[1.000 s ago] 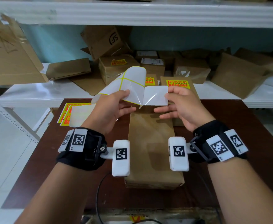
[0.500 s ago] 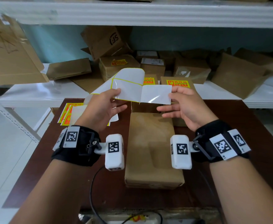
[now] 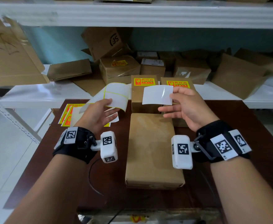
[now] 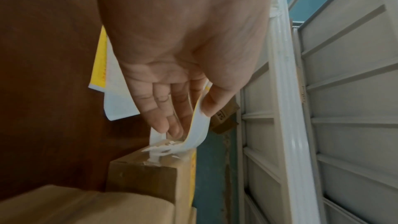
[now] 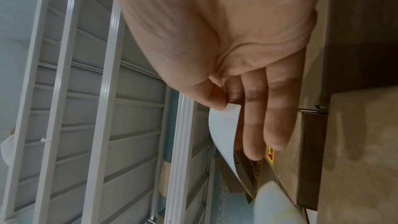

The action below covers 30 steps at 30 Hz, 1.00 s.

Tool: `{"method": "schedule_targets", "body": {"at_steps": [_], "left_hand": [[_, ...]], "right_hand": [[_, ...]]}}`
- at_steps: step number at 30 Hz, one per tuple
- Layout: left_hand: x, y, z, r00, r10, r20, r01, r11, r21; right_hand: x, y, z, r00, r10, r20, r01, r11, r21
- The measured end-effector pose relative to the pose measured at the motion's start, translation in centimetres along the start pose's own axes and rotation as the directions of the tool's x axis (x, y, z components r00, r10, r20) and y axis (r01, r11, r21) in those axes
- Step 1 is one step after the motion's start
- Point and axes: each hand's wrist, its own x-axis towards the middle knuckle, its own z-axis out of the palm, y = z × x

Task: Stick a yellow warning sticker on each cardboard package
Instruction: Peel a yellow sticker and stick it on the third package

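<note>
Seen from a head camera, a person stands at a dark brown desk [image 3: 253, 126] in front of white metal shelving [image 3: 132, 15] piled with cardboard boxes. The right hand [image 3: 186, 109] is raised above the desk and pinches one edge of a single peeled sticker [image 3: 157, 95] between thumb and forefinger, its blank white back facing the camera; the other fingers [image 5: 277, 122] are stretched out straight. The left hand [image 3: 98, 113] grips a curled white backing sheet [image 3: 114, 96] with thin yellow outlines, thumb on top and fingers beneath. The sticker and the sheet are apart, with a gap between them. Directly below and between the hands, a plain brown cardboard package [image 3: 152, 151] lies flat on the desk with no sticker on its top. Just behind it stand two smaller packages, the left one [image 3: 143, 94] and the right one [image 3: 179, 84], each bearing a yellow and red warning label on top. On the desk's left edge, partly under the left hand, lie further yellow sticker sheets [image 3: 68, 115]. Both wrists wear black straps with white marker blocks.
</note>
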Motion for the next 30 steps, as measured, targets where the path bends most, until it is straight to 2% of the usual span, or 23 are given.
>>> {"method": "schedule_targets", "body": {"at_steps": [6, 10, 12, 14, 16, 19, 22, 24, 26, 28, 30], "left_hand": [[1.0, -1.9, -1.6, 0.978, -0.201, -0.054, 0.208, 0.953, 0.221], [0.3, -1.2, -2.0, 0.959, -0.277, -0.069, 0.267, 0.785, 0.559], [-0.1, -0.9, -2.1, 0.951, -0.301, -0.072, 0.273, 0.707, 0.653], [-0.3, -0.6, -2.2, 0.953, -0.293, -0.069, 0.256, 0.668, 0.699], [-0.6, 0.0, -2.3, 0.968, -0.239, -0.071, 0.216, 0.665, 0.715], [-1.5, 1.8, -1.9, 0.995, -0.091, -0.035, 0.09, 0.717, 0.691], [-3.2, 3.6, -0.6, 0.993, 0.062, 0.101, -0.11, 0.793, 0.6], [-4.9, 4.2, 1.0, 0.958, 0.085, 0.272, -0.226, 0.811, 0.54], [-6.5, 4.2, 2.8, 0.898, 0.074, 0.433, -0.316, 0.794, 0.52], [-7.4, 3.8, 4.3, 0.852, 0.061, 0.52, -0.376, 0.763, 0.526], [-7.8, 3.3, 5.2, 0.836, 0.055, 0.547, -0.4, 0.744, 0.536]], "right_hand": [[0.1, 0.0, 0.1, 1.0, 0.007, 0.002, -0.007, 1.0, 0.001], [0.2, 0.1, 0.1, 1.0, 0.014, 0.005, -0.015, 1.0, 0.003], [0.2, 0.2, 0.0, 1.0, 0.017, 0.012, -0.017, 1.0, 0.001], [0.2, 0.2, -0.1, 1.0, 0.02, 0.014, -0.02, 1.0, -0.005], [0.2, 0.2, -0.1, 1.0, 0.02, 0.01, -0.02, 1.0, -0.019], [0.3, 0.2, -0.1, 1.0, 0.017, 0.003, -0.017, 0.999, -0.029], [0.3, 0.1, 0.1, 1.0, 0.006, -0.001, -0.006, 0.999, -0.053], [0.3, 0.1, 0.4, 1.0, -0.012, 0.001, 0.012, 0.996, -0.091], [0.1, 0.1, 0.7, 1.0, -0.031, 0.002, 0.031, 0.991, -0.133], [0.0, 0.0, 1.1, 0.998, -0.057, 0.009, 0.057, 0.986, -0.155], [-0.3, 0.0, 1.5, 0.995, -0.091, 0.034, 0.096, 0.982, -0.16]]}}
